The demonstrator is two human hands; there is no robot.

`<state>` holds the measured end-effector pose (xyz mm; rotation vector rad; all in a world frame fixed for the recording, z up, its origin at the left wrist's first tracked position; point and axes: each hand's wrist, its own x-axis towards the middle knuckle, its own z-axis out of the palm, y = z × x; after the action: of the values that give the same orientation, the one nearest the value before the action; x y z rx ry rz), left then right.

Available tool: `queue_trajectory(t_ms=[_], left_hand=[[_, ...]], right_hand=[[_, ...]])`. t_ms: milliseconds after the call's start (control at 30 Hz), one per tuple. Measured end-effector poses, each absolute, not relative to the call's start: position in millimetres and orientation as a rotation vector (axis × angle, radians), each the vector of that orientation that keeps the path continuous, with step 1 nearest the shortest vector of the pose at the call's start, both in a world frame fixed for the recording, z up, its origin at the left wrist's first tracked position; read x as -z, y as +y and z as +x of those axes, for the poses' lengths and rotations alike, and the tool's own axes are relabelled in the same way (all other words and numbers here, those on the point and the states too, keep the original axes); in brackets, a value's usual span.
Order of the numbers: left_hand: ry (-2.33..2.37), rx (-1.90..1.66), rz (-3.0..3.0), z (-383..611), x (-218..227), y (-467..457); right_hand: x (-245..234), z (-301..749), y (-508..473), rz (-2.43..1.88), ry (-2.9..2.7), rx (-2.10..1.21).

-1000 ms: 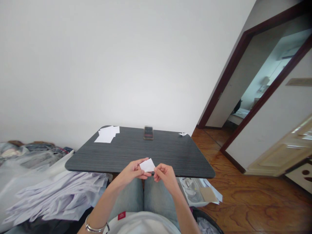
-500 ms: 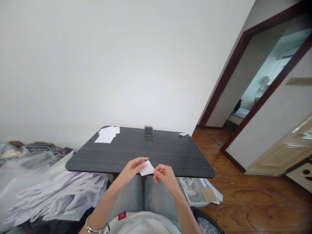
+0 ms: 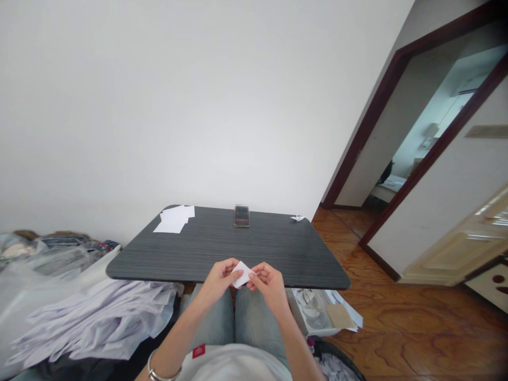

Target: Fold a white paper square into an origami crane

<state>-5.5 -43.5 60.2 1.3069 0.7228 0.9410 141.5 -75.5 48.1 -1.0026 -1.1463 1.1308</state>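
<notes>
A small piece of folded white paper (image 3: pixel 243 274) is held up at the near edge of the dark table (image 3: pixel 238 246). My left hand (image 3: pixel 222 276) pinches its left side, thumb on top. On the other side my right hand (image 3: pixel 266 280) grips the right corner between thumb and fingers. Several white sheets of paper (image 3: pixel 173 219) lie overlapping at the table's far left. A small folded white paper piece (image 3: pixel 297 218) rests at the far right corner.
A small dark framed stand (image 3: pixel 242 216) is at the table's back edge by the wall. White cloth (image 3: pixel 95 317) is heaped at the left. Under the table's right side is a tray (image 3: pixel 317 312) of odds and ends, with a bin (image 3: pixel 337 365) nearer me.
My right hand has shifted its hold, with its thumb now on top of the paper. My left hand has moved slightly right, and the paper has turned a little.
</notes>
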Motion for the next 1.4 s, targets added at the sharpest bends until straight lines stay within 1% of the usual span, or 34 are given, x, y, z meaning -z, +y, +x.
queue_trajectory(t_ms=[233,867,1200,1400], left_hand=[[0.724,-0.954,1.381,-7.7,-62.2,-45.2],[0.780,-0.978,1.245,-11.6,-76.4,-51.9],[0.818,-1.015,1.511,-11.6,-74.0,-50.8],[0.836,-0.999,1.584,-10.9,-72.7,-50.3]], right_hand=[[-47.3,144.5,-74.4,-0.980,-1.145,-1.172],[-53.9,145.0,-78.8,-0.824,-1.104,-1.265],[-61.0,144.7,-82.0,-1.001,-1.049,-1.400],[-56.1,145.8,-78.8,-1.015,-1.063,-1.371]])
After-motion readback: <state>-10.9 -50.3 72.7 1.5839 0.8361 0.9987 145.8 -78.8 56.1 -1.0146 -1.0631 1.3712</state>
